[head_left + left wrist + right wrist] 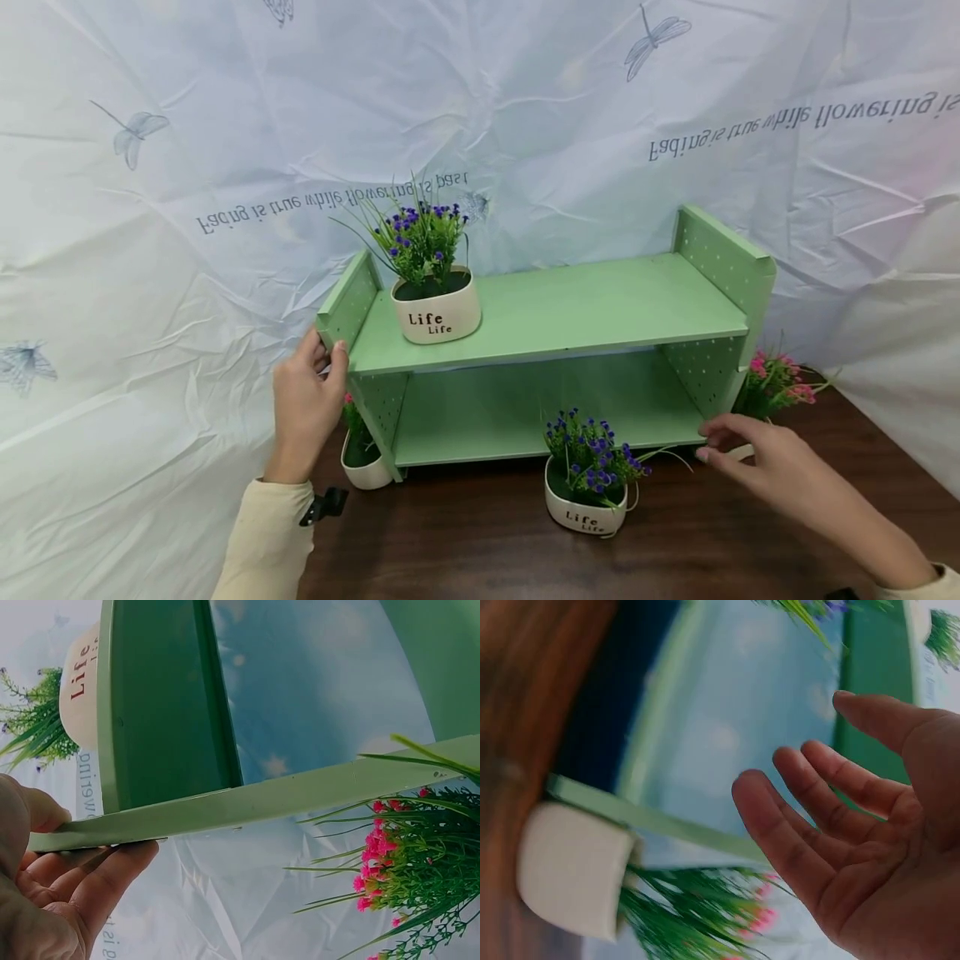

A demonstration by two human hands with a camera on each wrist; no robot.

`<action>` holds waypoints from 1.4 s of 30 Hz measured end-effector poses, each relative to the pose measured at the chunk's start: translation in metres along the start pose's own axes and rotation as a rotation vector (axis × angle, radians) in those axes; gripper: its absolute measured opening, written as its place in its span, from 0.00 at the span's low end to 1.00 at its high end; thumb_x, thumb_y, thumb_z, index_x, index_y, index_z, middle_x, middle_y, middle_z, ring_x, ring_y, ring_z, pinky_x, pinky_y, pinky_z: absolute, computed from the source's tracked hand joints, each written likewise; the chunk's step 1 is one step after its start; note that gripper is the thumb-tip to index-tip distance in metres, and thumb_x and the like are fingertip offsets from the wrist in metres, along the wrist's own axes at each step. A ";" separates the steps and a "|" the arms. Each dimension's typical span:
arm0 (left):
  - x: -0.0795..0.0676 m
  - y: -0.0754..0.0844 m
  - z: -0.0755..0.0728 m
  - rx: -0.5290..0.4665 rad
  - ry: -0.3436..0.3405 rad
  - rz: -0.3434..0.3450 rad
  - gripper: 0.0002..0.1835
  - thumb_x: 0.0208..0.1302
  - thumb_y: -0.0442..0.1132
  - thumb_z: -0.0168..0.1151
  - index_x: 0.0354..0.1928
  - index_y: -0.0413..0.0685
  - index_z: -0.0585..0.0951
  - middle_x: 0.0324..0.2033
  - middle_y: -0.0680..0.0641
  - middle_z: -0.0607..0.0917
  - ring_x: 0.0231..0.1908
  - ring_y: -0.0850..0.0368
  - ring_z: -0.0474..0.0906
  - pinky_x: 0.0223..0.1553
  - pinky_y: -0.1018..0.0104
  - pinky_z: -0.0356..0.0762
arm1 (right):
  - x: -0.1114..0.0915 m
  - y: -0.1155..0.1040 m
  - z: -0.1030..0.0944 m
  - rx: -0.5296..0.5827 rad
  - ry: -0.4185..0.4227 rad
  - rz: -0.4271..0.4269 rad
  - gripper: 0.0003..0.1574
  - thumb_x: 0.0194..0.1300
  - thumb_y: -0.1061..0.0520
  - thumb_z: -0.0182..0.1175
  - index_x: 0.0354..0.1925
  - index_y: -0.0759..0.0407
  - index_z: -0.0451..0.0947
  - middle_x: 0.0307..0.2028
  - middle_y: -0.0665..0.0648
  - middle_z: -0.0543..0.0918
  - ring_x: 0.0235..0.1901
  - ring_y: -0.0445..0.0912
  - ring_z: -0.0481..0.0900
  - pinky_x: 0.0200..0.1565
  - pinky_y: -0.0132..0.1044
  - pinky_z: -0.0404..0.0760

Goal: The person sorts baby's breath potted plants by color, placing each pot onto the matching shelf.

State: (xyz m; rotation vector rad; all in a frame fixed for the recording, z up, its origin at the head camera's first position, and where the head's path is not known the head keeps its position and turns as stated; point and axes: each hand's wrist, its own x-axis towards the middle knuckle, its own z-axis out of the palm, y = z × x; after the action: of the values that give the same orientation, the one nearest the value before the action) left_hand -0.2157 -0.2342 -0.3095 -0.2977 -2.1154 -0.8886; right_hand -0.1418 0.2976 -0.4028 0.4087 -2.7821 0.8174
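Note:
A green two-tier shelf [585, 308] with dotted side panels stands on the table. My left hand [307, 404] pinches the front edge of its left side panel, thumb on one face and fingers on the other, as the left wrist view shows. My right hand [862, 825] is beside the shelf's lower right corner, fingers loosely bent and apart, holding nothing. A cream pot lettered "Life" with purple flowers [436, 310] sits on the top tier at the left. Another purple-flowered pot [585, 504] stands on the table before the shelf.
Pink-flowered pots stand outside the shelf: one cream pot [367, 467] at its left, another [574, 870] at its right, partly behind my right hand in the head view. The dark brown table [465, 542] lies beneath. A pale printed cloth [525, 150] hangs behind and at the sides.

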 end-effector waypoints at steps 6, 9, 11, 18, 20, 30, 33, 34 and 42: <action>0.000 0.000 0.001 0.003 -0.002 -0.004 0.13 0.77 0.31 0.59 0.56 0.31 0.82 0.45 0.32 0.90 0.46 0.38 0.90 0.41 0.83 0.76 | 0.000 0.002 0.031 0.093 -0.092 -0.010 0.26 0.68 0.52 0.74 0.58 0.64 0.81 0.53 0.60 0.86 0.50 0.59 0.87 0.45 0.47 0.87; 0.000 0.000 0.001 0.003 -0.007 -0.008 0.13 0.78 0.32 0.59 0.57 0.31 0.82 0.46 0.32 0.90 0.47 0.38 0.90 0.43 0.75 0.80 | 0.000 0.001 0.044 0.128 -0.130 -0.014 0.35 0.66 0.50 0.75 0.63 0.67 0.77 0.58 0.66 0.84 0.57 0.65 0.83 0.51 0.58 0.84; -0.001 0.001 0.000 0.003 -0.009 -0.013 0.14 0.78 0.32 0.59 0.58 0.31 0.82 0.46 0.32 0.90 0.47 0.38 0.89 0.43 0.70 0.81 | 0.001 -0.002 0.053 0.152 -0.150 -0.021 0.39 0.65 0.49 0.75 0.66 0.68 0.75 0.61 0.69 0.81 0.60 0.68 0.80 0.52 0.62 0.82; -0.001 0.001 0.000 0.006 -0.008 -0.019 0.14 0.78 0.32 0.58 0.59 0.31 0.82 0.47 0.32 0.90 0.48 0.38 0.89 0.45 0.56 0.84 | 0.005 -0.013 0.081 0.223 -0.186 -0.007 0.54 0.61 0.42 0.78 0.73 0.70 0.68 0.67 0.75 0.74 0.63 0.72 0.76 0.53 0.66 0.81; -0.001 0.001 0.001 0.003 -0.008 -0.018 0.14 0.78 0.32 0.59 0.59 0.31 0.82 0.46 0.32 0.90 0.48 0.38 0.89 0.44 0.61 0.84 | 0.007 -0.017 0.088 0.233 -0.205 0.022 0.59 0.60 0.41 0.79 0.74 0.72 0.65 0.69 0.78 0.72 0.64 0.74 0.74 0.54 0.67 0.80; 0.000 0.000 0.003 0.010 -0.003 -0.008 0.13 0.77 0.32 0.59 0.57 0.31 0.82 0.45 0.32 0.90 0.47 0.38 0.90 0.41 0.75 0.80 | 0.010 -0.031 0.122 0.270 -0.159 -0.015 0.68 0.55 0.38 0.81 0.79 0.69 0.61 0.73 0.78 0.67 0.69 0.69 0.72 0.61 0.59 0.80; -0.001 0.000 0.001 0.019 -0.004 -0.011 0.14 0.78 0.32 0.59 0.58 0.31 0.82 0.46 0.32 0.90 0.47 0.38 0.90 0.42 0.71 0.82 | 0.012 -0.035 0.127 0.364 -0.241 0.051 0.71 0.55 0.39 0.81 0.79 0.72 0.57 0.56 0.75 0.82 0.48 0.55 0.86 0.48 0.42 0.85; -0.002 0.000 0.000 0.022 -0.004 -0.012 0.14 0.78 0.33 0.59 0.58 0.31 0.82 0.46 0.32 0.90 0.47 0.38 0.90 0.42 0.70 0.82 | 0.013 -0.037 0.128 0.389 -0.263 0.071 0.71 0.55 0.40 0.81 0.79 0.74 0.56 0.56 0.77 0.82 0.44 0.48 0.84 0.44 0.37 0.83; -0.002 -0.001 0.000 0.034 -0.004 -0.009 0.15 0.78 0.33 0.60 0.59 0.31 0.81 0.46 0.32 0.90 0.47 0.39 0.90 0.43 0.68 0.82 | 0.016 -0.044 0.136 0.416 -0.275 0.165 0.68 0.53 0.43 0.82 0.77 0.75 0.60 0.41 0.67 0.86 0.32 0.44 0.76 0.44 0.40 0.79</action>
State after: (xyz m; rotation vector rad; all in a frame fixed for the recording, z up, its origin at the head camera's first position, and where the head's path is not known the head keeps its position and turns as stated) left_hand -0.2152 -0.2345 -0.3117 -0.2733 -2.1352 -0.8563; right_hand -0.1597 0.1836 -0.4891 0.3852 -2.9116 1.4940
